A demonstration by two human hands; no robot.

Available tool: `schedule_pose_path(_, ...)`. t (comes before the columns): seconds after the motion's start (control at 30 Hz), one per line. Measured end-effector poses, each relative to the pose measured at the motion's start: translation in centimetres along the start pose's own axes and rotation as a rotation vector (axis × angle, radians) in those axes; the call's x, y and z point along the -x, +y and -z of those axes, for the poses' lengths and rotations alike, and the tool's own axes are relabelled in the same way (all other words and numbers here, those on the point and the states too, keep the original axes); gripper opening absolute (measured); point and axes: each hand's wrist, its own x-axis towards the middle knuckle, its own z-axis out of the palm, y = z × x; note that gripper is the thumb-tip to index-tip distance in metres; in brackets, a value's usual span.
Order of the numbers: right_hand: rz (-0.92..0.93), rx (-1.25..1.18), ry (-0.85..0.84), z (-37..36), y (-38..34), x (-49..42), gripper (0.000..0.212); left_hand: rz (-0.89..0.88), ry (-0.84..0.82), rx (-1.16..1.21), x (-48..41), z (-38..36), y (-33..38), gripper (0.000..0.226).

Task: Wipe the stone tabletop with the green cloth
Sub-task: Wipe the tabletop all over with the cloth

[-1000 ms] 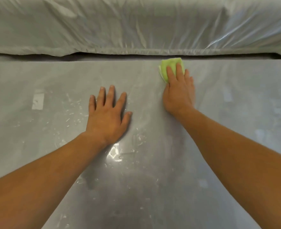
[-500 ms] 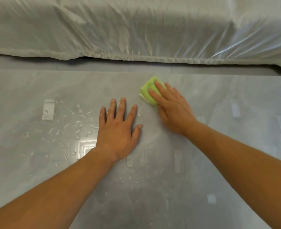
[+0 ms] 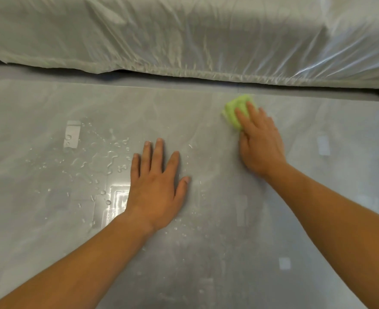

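Note:
A folded green cloth (image 3: 234, 111) lies flat on the grey stone tabletop (image 3: 50, 219), near its far edge and right of centre. My right hand (image 3: 260, 141) presses down on the cloth with straight fingers, covering its near half. My left hand (image 3: 157, 186) rests palm down on the bare stone at the centre, fingers spread. Water droplets (image 3: 108, 157) bead on the stone just left of my left hand.
Beyond the table's far edge sits a large piece of furniture wrapped in clear plastic sheeting (image 3: 184, 36). A narrow strip of grey floor (image 3: 50, 74) separates it from the table. Ceiling lights reflect in the wet stone.
My right hand has slid the cloth to the right along the far part of the table, after drawing it left. My left hand has stayed planted.

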Motion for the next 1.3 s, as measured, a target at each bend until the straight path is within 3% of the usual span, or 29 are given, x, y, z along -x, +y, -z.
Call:
schedule_pose_path(0.07, -0.188, -0.026, 0.032, 0.0, -1.3, -0.2, 0.060, 0.008, -0.013, -0.017, 0.2, -0.2, -0.1, 0.072)
schedule_pose_path(0.1, -0.187, -0.026, 0.030, -0.3, -2.6, 0.2, 0.061, 0.008, -0.013, -0.023, 0.1, -0.3, -0.2, 0.072)
schedule_pose_path(0.23, 0.266, -0.017, -0.075, -1.7, -4.9, 4.3, 0.062, 0.023, -0.007, -0.026, 0.1, -0.4, -0.1, 0.071)
schedule_pose_path(0.3, 0.328, 0.012, -0.100, -1.2, -3.0, 3.8, 0.062, 0.024, -0.011, -0.034, 0.2, -0.6, 0.0, 0.069)
schedule_pose_path(0.43, -0.102, -0.027, -0.009, 0.0, -0.8, 1.7, 0.062, 0.021, -0.001, -0.045, 0.4, -1.0, -0.2, 0.068)
schedule_pose_path(0.5, -0.179, -0.024, 0.007, -0.4, -2.8, 2.5, 0.066, 0.020, 0.008, -0.053, 0.4, -1.2, -0.3, 0.068)
schedule_pose_path(0.67, 0.290, 0.008, -0.106, -1.7, -4.1, 7.3, 0.068, 0.030, 0.031, -0.005, 0.7, -1.0, -0.1, 0.071)
schedule_pose_path(0.73, 0.216, -0.001, -0.091, -1.1, -2.0, 6.7, 0.067, 0.043, 0.047, -0.001, 1.4, -1.0, -0.2, 0.071)
schedule_pose_path(0.83, -0.093, -0.049, -0.035, -0.6, -1.9, 6.7, 0.067, 0.093, 0.033, 0.020, 2.3, -0.9, -0.2, 0.072)
schedule_pose_path(0.9, -0.143, -0.055, -0.016, -1.0, -4.0, 8.2, 0.070, 0.109, 0.049, 0.035, 2.6, -0.8, 0.1, 0.071)
schedule_pose_path(1.0, 0.165, -0.008, -0.088, -2.0, -5.9, 11.6, 0.071, 0.114, 0.066, 0.041, 2.9, -1.1, 0.6, 0.068)
schedule_pose_path(1.1, 0.422, 0.013, -0.139, -1.9, -3.4, 11.0, 0.064, 0.117, 0.056, 0.011, 3.1, -1.6, 0.5, 0.069)
schedule_pose_path(1.17, 0.356, 0.019, -0.088, -1.5, -1.7, 8.1, 0.064, 0.111, 0.048, 0.008, 3.1, -1.7, 0.3, 0.069)
schedule_pose_path(1.3, -0.048, -0.044, -0.021, -1.3, -3.4, 4.2, 0.063, 0.106, 0.040, 0.019, 3.0, -1.6, 0.3, 0.069)
